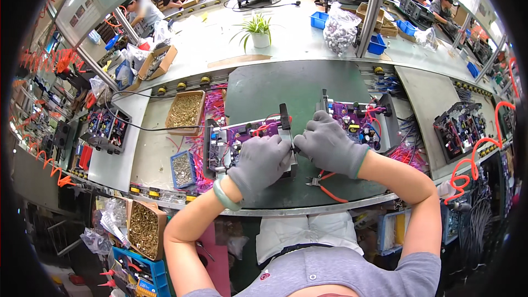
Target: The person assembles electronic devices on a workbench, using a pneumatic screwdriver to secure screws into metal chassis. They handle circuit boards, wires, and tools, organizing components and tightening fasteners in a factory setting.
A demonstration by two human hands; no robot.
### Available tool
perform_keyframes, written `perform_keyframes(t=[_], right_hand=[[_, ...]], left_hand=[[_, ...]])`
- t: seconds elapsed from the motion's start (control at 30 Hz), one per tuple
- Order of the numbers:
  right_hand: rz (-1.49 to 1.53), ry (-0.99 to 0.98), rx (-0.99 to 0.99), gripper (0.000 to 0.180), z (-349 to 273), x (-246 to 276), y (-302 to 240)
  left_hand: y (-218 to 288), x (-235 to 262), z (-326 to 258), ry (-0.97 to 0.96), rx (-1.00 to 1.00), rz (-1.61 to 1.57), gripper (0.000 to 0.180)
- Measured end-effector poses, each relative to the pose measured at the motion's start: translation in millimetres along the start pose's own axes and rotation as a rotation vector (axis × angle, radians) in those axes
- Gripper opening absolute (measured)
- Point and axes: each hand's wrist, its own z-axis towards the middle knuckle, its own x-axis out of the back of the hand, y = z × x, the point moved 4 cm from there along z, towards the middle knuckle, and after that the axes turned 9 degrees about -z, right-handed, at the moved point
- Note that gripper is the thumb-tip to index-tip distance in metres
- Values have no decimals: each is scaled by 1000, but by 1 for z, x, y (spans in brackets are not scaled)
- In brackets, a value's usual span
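Note:
My left hand (257,162), in a grey glove, has its fingers closed at the near right side of an open electronic unit with a purple circuit board (236,133). My right hand (333,146), gloved the same way, meets it there with fingertips pinched together. What the fingertips hold is too small and covered to make out. A second unit with a purple board (355,116) stands just beyond my right hand, partly hidden by it. Below that hand, orange-handled cutters (331,193) lie on the green mat (269,195).
Left of the units are a box of brass-coloured parts (186,111), a blue tray of small metal parts (182,169) and pink wires (215,104). More units stand at far left (107,126) and far right (462,126). A potted plant (259,38) stands behind.

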Motion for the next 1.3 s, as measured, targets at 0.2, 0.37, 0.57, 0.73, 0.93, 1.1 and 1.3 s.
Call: perform_keyframes(t=[0.2, 0.37, 0.57, 0.73, 0.93, 1.1, 1.3], right_hand=[[-203, 275, -31, 12, -19, -6, -20], [-109, 280, -102, 13, -20, -13, -23], [228, -4, -88, 22, -16, -14, -5], [298, 112, -122, 46, -21, 30, 14], [347, 230, -192, 54, 4, 34, 19], [444, 322, -229, 52, 28, 44, 19], [384, 331, -180, 53, 48, 35, 17]], left_hand=[[11, -8, -6, 154, -186, 172, 24], [12, -20, -14, 172, -137, 228, 19], [-5, -14, -8, -105, 3, -10, 9], [-42, 60, -35, -231, 113, 84, 10], [-41, 59, -12, 177, 764, -1335, 20], [-27, 50, 14, 304, 522, -1218, 14], [-25, 36, 23, 335, 468, -982, 15]])
